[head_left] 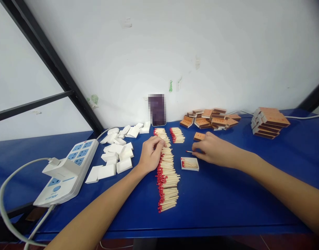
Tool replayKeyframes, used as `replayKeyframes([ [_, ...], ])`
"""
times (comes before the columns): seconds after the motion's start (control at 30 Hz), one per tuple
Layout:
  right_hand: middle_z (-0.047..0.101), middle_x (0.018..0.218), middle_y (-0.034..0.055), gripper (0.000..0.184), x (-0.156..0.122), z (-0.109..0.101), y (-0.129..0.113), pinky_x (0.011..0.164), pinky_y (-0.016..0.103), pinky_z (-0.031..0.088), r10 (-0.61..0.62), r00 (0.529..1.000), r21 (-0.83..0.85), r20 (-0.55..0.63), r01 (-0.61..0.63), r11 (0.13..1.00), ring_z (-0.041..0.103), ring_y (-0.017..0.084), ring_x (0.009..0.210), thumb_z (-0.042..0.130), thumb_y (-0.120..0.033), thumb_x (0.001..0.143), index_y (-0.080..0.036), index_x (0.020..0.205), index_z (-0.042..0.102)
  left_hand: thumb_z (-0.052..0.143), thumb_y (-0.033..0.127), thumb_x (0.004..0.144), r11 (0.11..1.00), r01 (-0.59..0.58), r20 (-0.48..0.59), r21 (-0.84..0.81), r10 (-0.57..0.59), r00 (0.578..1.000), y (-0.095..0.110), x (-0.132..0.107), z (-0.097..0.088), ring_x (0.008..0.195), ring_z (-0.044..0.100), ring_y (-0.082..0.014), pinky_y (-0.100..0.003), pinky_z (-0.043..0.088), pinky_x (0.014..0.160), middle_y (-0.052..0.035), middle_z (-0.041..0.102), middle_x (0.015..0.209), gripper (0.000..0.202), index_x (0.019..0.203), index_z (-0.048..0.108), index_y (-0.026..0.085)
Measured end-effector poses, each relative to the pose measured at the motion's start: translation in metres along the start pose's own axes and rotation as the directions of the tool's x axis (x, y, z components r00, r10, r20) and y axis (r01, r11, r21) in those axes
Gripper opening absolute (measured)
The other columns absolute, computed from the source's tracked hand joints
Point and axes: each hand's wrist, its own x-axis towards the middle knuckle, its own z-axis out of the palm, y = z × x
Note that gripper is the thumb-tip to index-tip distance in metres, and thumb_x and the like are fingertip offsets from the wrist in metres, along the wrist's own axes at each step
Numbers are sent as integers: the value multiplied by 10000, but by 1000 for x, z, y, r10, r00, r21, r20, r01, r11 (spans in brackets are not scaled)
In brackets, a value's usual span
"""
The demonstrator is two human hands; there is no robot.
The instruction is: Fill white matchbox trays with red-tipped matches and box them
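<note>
Over the blue table (pixel 214 198), the right grip (pixel 217 150) pinches a match (pixel 189 151); whether the left grip (pixel 150 153) pinches is unclear.

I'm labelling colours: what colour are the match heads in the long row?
The match heads are red; head view.

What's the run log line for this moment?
left hand: over match row; right hand: pinching single match; white tray: matches inside; matchbox heap: by wall
</note>
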Motion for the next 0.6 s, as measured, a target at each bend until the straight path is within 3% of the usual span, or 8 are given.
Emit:
replayKeyframes([
  [0.13, 671, 751, 60, 243, 1, 0, 2, 594, 290, 344, 51, 992, 142, 116, -67, 988, 566, 175, 642, 442, -236, 966, -187, 858, 654, 450, 261, 967, 1000, 0, -2, -3, 0, 1000, 1, 0, 0, 733, 559, -161, -286, 395, 713, -9, 603, 740, 312, 712, 611, 179],
  [0.27, 663, 794, 53, 222, 1, -3, 4, 618, 286, 378, 74, 995, 200, 65, -85, 976, 581, 181, 687, 447, -296, 966, -203, 872, 625, 443, 250, 969, 1000, -3, -4, -3, 3, 1000, 1, -1, -1, 735, 556, -161, -286, 396, 717, -7, 599, 740, 309, 720, 614, 181],
  [0.37, 672, 812, 52, 227, 1, 0, 5, 627, 293, 394, 86, 991, 238, 98, -108, 965, 592, 190, 699, 472, -353, 958, -217, 919, 649, 446, 257, 968, 1000, -2, 1, -7, 2, 1000, 0, 0, 0, 733, 555, -162, -288, 394, 718, -9, 598, 737, 311, 716, 612, 180],
  [0.47, 677, 845, 61, 219, 1, 2, 4, 639, 300, 410, 77, 989, 284, 127, -111, 952, 598, 195, 725, 459, -314, 950, -210, 891, 642, 447, 268, 967, 1000, 4, 3, -8, -4, 1000, 0, 0, 0, 732, 555, -163, -289, 393, 720, -11, 599, 737, 313, 715, 609, 179],
  [0.6, 644, 830, 57, 202, 1, -7, -7, 662, 300, 417, 111, 993, 306, 43, -119, 944, 578, 191, 750, 469, -279, 921, -206, 783, 597, 439, 266, 966, 1000, 7, 2, -11, -7, 1000, 0, 0, 0, 745, 560, -167, -288, 398, 733, -15, 607, 747, 308, 723, 608, 182],
])
